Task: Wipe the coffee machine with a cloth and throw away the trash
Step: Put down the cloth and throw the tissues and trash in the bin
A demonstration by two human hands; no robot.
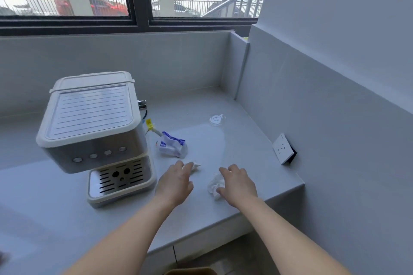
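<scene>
The job looks to be at its trash stage, or just short of it. Two crumpled white pieces lie on the bench [234, 118] at lower centre of the frame, and neither is lifted yet. The left hand [176, 183] reaches with straight fingers, its grip wide, fingertips touching the small white wad [195, 165]. The right hand [240, 183] rests with relaxed fingers against the larger white wad [214, 185], its grip loose and not closed round it. Which wad is cloth and which is trash, I cannot tell.

The coffee machine [93, 131] stands at centre left, apart from both hands; whether it is already wiped cannot be judged. A crumpled blue-and-white packet [172, 147] lies just right of it.

The bench is pale grey and glossy, walled at the back and right, with a wall socket [283, 148] at right and a dark-framed window [138, 22] across the top.
</scene>
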